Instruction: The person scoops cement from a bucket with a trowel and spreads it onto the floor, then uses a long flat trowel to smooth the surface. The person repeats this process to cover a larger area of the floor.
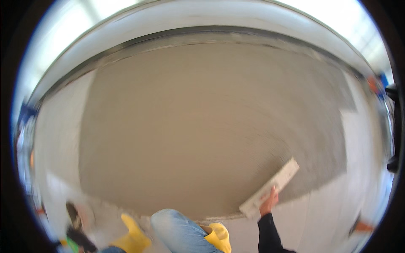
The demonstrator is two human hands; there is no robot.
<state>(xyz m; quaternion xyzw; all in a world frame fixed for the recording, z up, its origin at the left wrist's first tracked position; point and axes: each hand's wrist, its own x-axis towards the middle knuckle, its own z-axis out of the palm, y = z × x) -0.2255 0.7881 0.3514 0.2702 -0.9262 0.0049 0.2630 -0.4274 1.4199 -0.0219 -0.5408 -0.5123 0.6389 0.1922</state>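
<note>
My right hand point(268, 202), at the end of a dark sleeve, grips a long pale float point(285, 172). The float lies at a slant on the wet grey screed point(202, 122), near its lower right edge, beside some curved stroke marks. My left hand is not in view. At the lower edge are my jeans-covered knee point(175, 227) and two yellow boots point(133, 236) point(219, 235), outside the screed.
Pale floor point(55, 147) borders the screed on both sides and in front. A long light ledge point(202, 14) runs along the far side. Blurred dark tools point(76, 221) lie at lower left, an orange item point(360, 225) at lower right, orange and blue items point(375, 84) at far right.
</note>
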